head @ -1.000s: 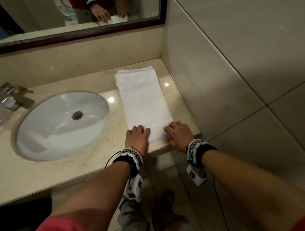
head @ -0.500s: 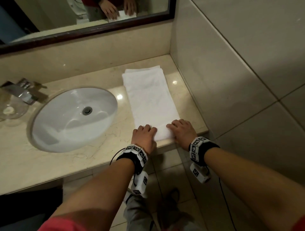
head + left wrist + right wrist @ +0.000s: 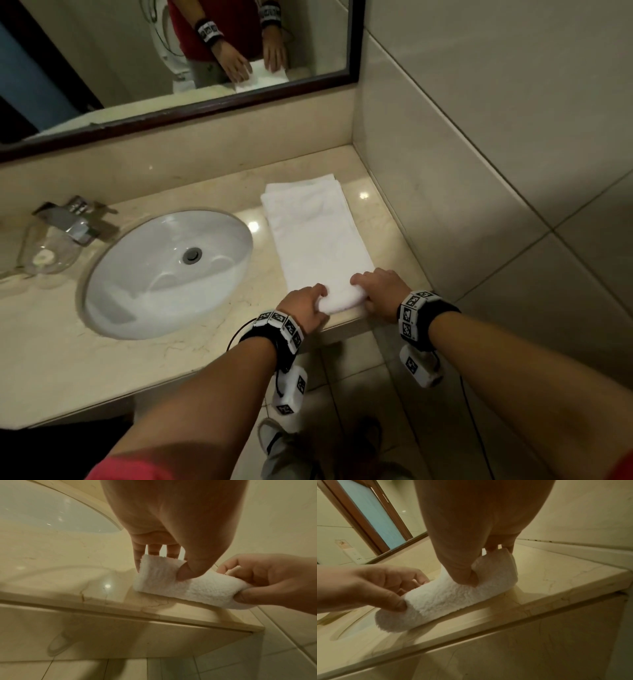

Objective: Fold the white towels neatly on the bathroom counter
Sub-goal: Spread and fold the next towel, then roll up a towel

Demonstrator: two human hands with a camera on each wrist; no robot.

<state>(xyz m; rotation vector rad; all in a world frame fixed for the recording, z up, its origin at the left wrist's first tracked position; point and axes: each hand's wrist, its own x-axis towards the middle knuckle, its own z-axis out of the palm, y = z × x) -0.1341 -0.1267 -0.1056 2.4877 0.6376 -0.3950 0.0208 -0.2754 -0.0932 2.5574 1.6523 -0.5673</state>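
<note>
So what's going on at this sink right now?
A person is working on a white towel laid out in a long strip on the counter, to the right of the basin. Both hands are at its near end by the counter's front edge: the left hand and right hand each pinch a corner, and that end is curled up into a small roll. The rest of the towel lies flat.

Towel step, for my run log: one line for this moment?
towel: near end rolled up | left hand: pinches roll | right hand: pinches roll | counter: rest flat
</note>
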